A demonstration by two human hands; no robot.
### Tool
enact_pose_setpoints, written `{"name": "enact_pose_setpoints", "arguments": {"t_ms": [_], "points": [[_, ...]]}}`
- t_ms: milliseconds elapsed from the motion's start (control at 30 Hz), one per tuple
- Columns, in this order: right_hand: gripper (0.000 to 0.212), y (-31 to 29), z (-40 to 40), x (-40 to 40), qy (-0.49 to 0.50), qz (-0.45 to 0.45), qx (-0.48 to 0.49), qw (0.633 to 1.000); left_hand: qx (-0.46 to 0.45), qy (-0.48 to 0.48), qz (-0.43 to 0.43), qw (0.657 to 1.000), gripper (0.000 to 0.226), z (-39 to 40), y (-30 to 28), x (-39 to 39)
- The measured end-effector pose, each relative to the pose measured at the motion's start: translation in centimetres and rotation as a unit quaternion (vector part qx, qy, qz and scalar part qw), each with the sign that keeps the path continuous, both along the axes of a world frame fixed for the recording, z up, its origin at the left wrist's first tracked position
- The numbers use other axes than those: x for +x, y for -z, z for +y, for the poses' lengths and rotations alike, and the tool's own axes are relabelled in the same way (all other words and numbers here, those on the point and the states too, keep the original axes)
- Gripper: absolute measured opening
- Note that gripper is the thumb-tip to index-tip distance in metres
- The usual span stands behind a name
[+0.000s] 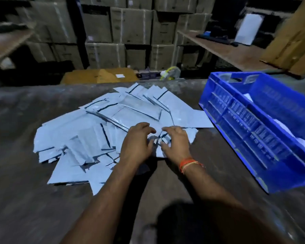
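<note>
A loose pile of flat pale blue-grey mailer bags (95, 131) with dark edge strips lies spread over the middle of the dark table (25, 199). Both hands are at the pile's near right edge. My left hand (136, 142) has its fingers curled down on the bags. My right hand (176, 141), with an orange thread on the wrist, curls its fingers round a crumpled bag (159, 138) lying between the two hands. Which bag each finger touches is blurred.
A blue plastic crate (264, 124) stands on the table at the right, with white items inside. Stacked cardboard boxes (130, 27) fill the back wall. A wooden shelf (224, 50) runs at back right. A brown carton (99, 75) sits beyond the table's far edge.
</note>
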State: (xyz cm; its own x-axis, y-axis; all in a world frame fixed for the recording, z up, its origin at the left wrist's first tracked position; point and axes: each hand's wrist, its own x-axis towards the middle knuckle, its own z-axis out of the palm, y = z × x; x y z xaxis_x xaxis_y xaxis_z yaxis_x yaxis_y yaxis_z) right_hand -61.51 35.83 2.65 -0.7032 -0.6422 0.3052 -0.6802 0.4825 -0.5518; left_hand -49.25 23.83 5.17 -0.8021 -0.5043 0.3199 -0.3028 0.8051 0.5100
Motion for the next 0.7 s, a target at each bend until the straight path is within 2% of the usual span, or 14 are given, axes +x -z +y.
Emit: {"name": "enact_pose_setpoints", "arguments": {"t_ms": [133,200,267,433,500,567,700], "points": [[0.052,1.2,-2.3,-1.3,-0.122,0.018,0.051,0.991,0.008,-0.097,-0.015,0.995,0.030,2.2,0.1,-0.3],[0.040,1.8,-2.7,-1.8,-0.156,0.024,0.052,0.986,0.009,-0.125,-0.030,0.992,0.033,3.5,0.1,0.1],[0.024,2.0,-2.4,-2.1,-0.176,0.030,0.018,0.984,0.014,-0.155,-0.026,0.987,0.033,4.7,0.0,1.0],[0.003,0.0,1.0,-1.6,-0.270,0.033,-0.102,0.957,-0.007,-0.236,0.009,0.972,0.043,7.1,-0.3,2.4],[0.010,-1.1,3.0,-1.2,-0.268,-0.015,-0.179,0.946,-0.044,-0.263,0.024,0.963,0.046,8.1,-0.7,2.4],[0.006,-2.4,5.1,-1.1,-0.233,-0.072,-0.246,0.938,-0.064,-0.276,0.024,0.959,0.055,9.0,-1.2,2.4],[0.004,-5.2,8.5,-2.1,-0.149,-0.132,-0.335,0.921,-0.023,-0.293,0.038,0.955,0.079,9.6,-2.1,2.8]]}}
